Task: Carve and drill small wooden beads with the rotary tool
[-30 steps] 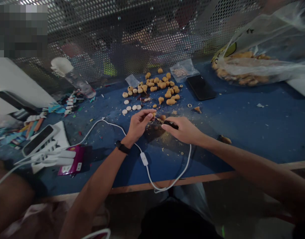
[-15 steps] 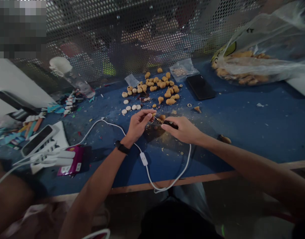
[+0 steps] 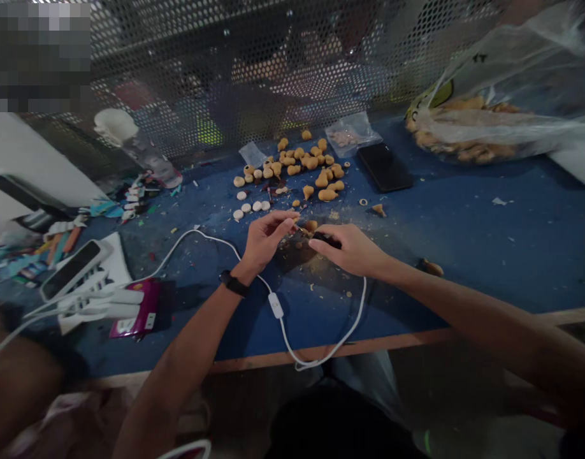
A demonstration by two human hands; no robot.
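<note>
bench top [image 3: 493,248]: blue | small pieces [image 3: 321,185]: orange-tan | metal mesh [image 3: 254,51]: grey, round-holed

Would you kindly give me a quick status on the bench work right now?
Left hand pinching small tan piece. Right hand gripping black-handled tool. White cable by left wrist, not blocking.

Dim light leaves a soft shadow under the right hand [image 3: 350,250]; frame edges warp.

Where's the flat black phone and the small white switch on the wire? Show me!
Flat black smartphone [image 3: 385,167], head view, middle of its dark face.
Small white plastic cable switch [image 3: 275,305], head view, middle of its casing.
</note>
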